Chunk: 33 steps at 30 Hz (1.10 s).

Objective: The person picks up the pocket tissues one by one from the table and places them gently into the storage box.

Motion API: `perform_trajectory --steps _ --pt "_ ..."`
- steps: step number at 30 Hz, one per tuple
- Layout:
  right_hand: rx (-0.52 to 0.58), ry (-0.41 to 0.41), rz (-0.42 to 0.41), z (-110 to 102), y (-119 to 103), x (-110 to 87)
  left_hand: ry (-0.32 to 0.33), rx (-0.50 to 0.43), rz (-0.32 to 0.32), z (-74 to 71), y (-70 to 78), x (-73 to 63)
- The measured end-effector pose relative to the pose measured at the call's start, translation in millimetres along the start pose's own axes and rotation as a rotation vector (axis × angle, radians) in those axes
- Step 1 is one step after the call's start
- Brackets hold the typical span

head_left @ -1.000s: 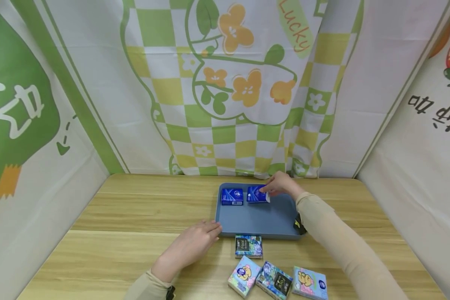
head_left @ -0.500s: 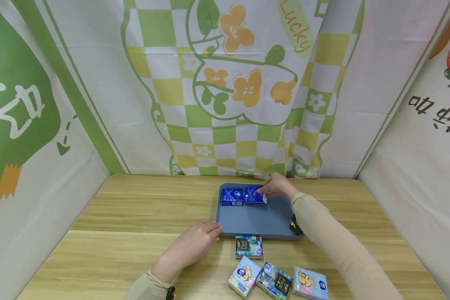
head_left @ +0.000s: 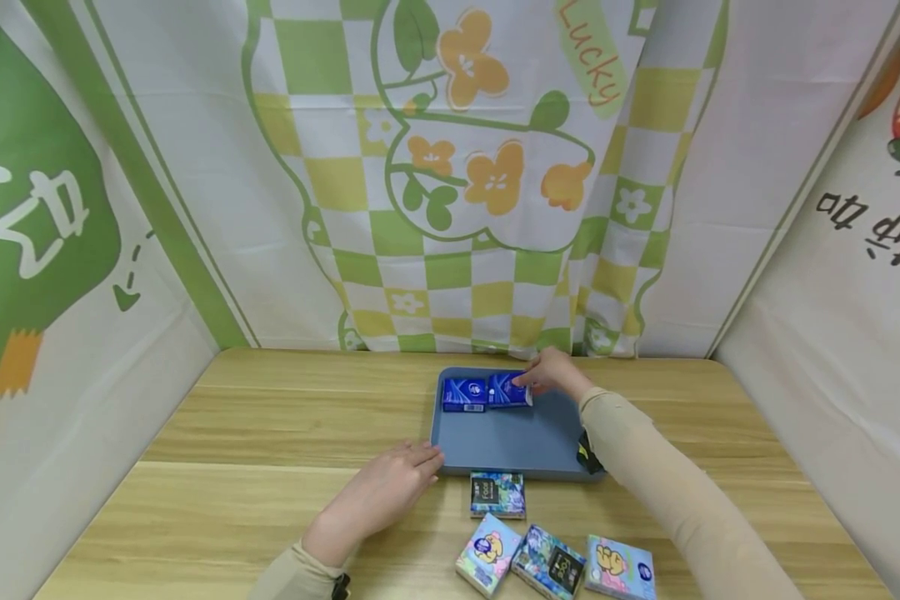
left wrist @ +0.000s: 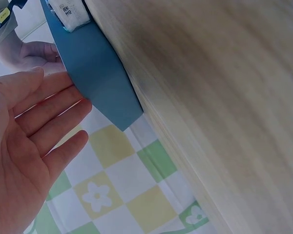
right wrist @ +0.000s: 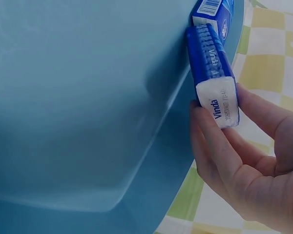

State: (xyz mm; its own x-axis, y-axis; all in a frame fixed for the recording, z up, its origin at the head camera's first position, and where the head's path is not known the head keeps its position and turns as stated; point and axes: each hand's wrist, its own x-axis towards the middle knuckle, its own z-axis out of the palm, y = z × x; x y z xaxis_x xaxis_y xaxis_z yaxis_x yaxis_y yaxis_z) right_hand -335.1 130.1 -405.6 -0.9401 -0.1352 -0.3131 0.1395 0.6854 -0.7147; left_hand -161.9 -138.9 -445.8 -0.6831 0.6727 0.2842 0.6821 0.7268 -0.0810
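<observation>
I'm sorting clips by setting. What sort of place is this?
Probably a small curtained-off work booth: a wood-grain table backed by a checked, flowered curtain, with printed hangings at both sides.

The blue rectangular tray (head_left: 513,443) lies at the far side of the light-brown wooden table (head_left: 292,408). In its far left part, a blue rectangular tissue pack (head_left: 464,393) lies left of a second blue pack (head_left: 506,391). Just at the tray's near edge lies a blue floral pack (head_left: 498,495); nearer, left to right, a pale-blue cartoon pack (head_left: 487,553), a second floral pack (head_left: 548,562) and a second cartoon pack (head_left: 621,567).
</observation>
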Motion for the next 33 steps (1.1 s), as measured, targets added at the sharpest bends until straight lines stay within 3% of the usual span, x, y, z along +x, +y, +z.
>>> perform_trajectory --steps 22,33 --pt "0.007 0.049 0.017 5.0 3.2 2.6 0.003 -0.003 0.002 0.8 0.0 0.0" --pt "-0.079 0.090 0.001 6.1 2.8 3.2 -0.012 -0.010 -0.012 -0.1 0.6 0.4"
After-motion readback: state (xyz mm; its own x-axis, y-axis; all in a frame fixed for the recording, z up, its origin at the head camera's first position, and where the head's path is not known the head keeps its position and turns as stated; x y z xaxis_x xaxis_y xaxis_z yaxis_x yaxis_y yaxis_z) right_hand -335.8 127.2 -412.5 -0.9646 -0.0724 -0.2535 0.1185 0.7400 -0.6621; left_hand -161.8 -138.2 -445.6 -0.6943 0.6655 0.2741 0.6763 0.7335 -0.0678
